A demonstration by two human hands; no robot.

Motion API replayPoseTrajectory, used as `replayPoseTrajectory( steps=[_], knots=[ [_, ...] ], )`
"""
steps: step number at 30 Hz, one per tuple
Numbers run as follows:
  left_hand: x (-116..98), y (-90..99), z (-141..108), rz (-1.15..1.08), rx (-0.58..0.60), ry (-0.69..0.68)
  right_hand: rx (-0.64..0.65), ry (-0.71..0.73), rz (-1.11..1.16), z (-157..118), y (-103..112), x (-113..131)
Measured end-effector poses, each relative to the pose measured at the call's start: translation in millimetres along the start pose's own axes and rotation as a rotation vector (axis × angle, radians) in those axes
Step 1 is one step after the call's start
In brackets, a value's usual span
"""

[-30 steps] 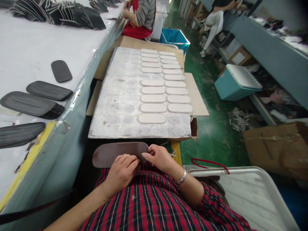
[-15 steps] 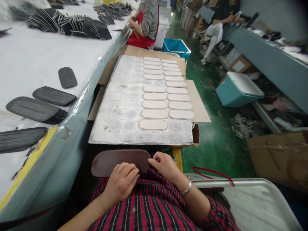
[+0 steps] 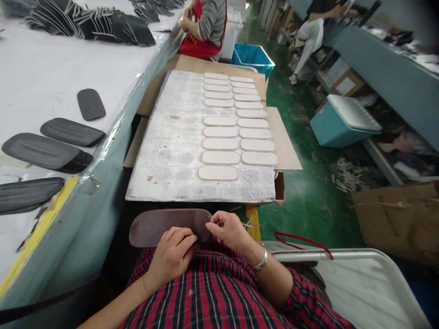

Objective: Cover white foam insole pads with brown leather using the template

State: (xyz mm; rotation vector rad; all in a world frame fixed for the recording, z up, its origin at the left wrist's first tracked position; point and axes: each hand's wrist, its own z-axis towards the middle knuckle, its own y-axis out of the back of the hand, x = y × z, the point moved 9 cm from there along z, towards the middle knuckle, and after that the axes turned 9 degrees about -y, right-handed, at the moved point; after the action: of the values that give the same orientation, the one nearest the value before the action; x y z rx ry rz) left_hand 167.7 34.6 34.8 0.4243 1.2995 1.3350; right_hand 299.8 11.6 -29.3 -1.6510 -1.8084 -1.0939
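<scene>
A long brown leather piece (image 3: 151, 228) with rounded ends lies across my lap, just above the striped cloth. My left hand (image 3: 174, 251) is closed over its lower edge, right of the middle, with the fingertips on its face. The thumb of that hand is hidden. At the right end of the piece, my right hand (image 3: 228, 230) is in a pinch with the thumb against the rounded edge. Whether a small strip or thread is also between those fingers is too small to tell. A bracelet (image 3: 262, 258) circles my right wrist.
Ahead is a whitish board (image 3: 164, 151) with two columns of pale oval pieces (image 3: 219, 173). Dark oval pieces (image 3: 44, 151) lie on the white table (image 3: 44, 77) at left. A metal tray (image 3: 370, 283) is at lower right. A person in a red apron (image 3: 202, 41) sits beyond the board.
My right thumb has shifted slightly left onto the end of the leather piece. The left hand keeps its hold. The whole view has tilted a little, so the surroundings sit higher.
</scene>
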Motion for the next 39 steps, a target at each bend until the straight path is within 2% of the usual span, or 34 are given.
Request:
replayPoseTrajectory(
  steps=[4,7,11,17,20,23,25,28,32,39],
  knots=[
    [1.5,-5.3,-3.6,-0.001,0.031,0.005,-0.117,0.046,-0.109,1.8,9.1,2.1],
    [-5.9,-9.1,-6.2,0.011,0.066,-0.092,-0.052,-0.011,-0.054,4.4,5.5,-7.5],
    [-16.5,-12.3,-6.0,0.065,0.169,-0.219,0.027,-0.068,0.043,6.0,0.1,-17.5],
    [-20.0,-17.6,-7.8,0.146,0.265,-0.275,0.033,-0.1,0.119,7.9,2.3,-26.5],
    [-22.0,-17.3,-7.5,0.175,0.236,-0.271,-0.007,-0.111,0.13,8.9,5.8,-33.1],
    [-25.8,-14.8,-5.5,0.2,0.188,-0.269,-0.076,-0.025,0.202,10.0,9.8,-31.3],
    [-27.8,-13.3,-4.9,0.206,0.156,-0.268,-0.045,0.041,0.255,11.5,5.1,-26.8],
    [-28.0,-12.2,-6.3,0.215,0.104,-0.266,0.069,0.099,0.271,13.2,-7.7,-18.8],
    [-25.5,-12.5,-10.3,0.231,0.046,-0.283,0.099,0.12,0.232,13.3,-10.2,-9.7],
    [-20.5,-16.0,-5.0,0.21,0.082,-0.323,-0.013,0.063,0.026,26.9,-2.8,-1.2]
  ],
)
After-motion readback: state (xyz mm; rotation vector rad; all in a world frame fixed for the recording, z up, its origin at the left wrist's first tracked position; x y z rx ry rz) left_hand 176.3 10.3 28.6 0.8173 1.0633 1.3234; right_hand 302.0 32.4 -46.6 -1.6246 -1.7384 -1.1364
